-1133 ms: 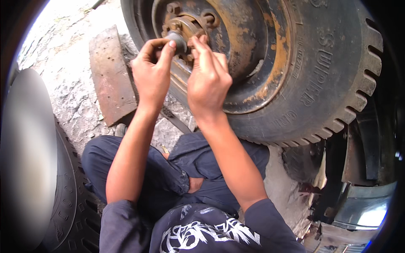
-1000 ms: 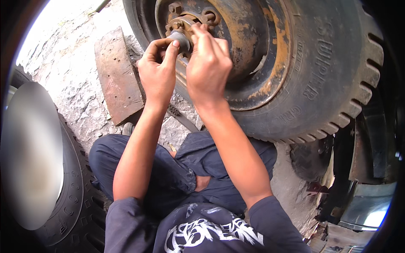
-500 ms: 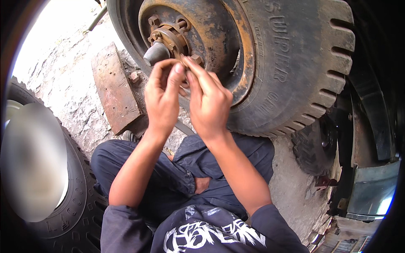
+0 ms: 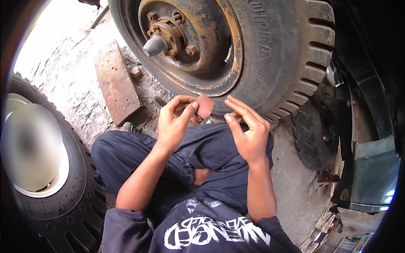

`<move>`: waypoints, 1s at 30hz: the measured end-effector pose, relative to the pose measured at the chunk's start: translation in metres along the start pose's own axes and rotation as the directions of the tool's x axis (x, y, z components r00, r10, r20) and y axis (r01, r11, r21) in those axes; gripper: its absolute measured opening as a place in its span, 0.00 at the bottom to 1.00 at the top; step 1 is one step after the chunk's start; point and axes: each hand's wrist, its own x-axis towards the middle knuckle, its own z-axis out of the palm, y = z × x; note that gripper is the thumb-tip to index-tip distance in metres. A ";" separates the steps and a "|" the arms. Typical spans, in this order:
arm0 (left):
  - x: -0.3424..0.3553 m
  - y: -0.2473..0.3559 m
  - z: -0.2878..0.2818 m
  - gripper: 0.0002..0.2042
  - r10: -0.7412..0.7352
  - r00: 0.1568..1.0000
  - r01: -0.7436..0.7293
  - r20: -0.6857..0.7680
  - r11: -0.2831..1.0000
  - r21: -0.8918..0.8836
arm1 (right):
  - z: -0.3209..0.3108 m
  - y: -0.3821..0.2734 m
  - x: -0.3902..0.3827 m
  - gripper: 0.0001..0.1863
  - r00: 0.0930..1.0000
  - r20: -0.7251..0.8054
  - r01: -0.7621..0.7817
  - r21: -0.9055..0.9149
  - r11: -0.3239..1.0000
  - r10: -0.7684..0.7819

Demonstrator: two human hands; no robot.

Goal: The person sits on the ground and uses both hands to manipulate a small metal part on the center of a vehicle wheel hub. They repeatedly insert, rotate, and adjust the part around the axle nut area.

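Note:
A small reddish piece of sandpaper is pinched between the thumb and fingers of my left hand, above my crossed legs. My right hand is just right of it, fingers stretched out and thumb apart, holding nothing. Beyond both hands stands a large wheel with a black tyre and a rusty rim. A grey cone-shaped shaft end sticks out of its hub, with rusty bolts around it. Neither hand touches the wheel.
A worn wooden plank lies on the rough ground to the left, beside a small stone. Another tyre with a pale rim is at the lower left. Dark metal panels and a smaller tyre stand on the right.
Both hands have drawn back from the hub toward me and moved apart. The sandpaper now shows plainly in my left hand, while my right hand has shifted right and opened.

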 end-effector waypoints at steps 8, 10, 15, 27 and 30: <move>0.005 0.009 0.010 0.12 0.208 0.977 -0.206 -0.037 0.978 0.042 | 0.030 -0.010 0.014 0.26 0.971 -0.029 0.230 -0.178 0.957 -0.239; 0.014 0.026 0.011 0.11 0.218 0.976 -0.218 -0.025 0.976 0.005 | 0.047 -0.009 0.026 0.26 0.959 -0.078 0.250 -0.211 0.945 -0.271; 0.053 0.070 -0.001 0.13 0.332 0.943 -0.320 -0.011 0.916 0.243 | 0.077 -0.012 0.084 0.26 0.905 -0.217 0.341 -0.149 0.928 -0.367; 0.125 0.047 -0.075 0.08 0.838 0.533 -0.529 -0.115 0.436 0.728 | 0.156 -0.022 0.141 0.16 0.861 -0.322 0.325 -0.245 0.914 -0.393; 0.121 0.054 -0.071 0.11 0.845 0.533 -0.507 -0.038 0.355 0.786 | 0.159 -0.018 0.137 0.15 0.857 -0.348 0.301 -0.258 0.918 -0.379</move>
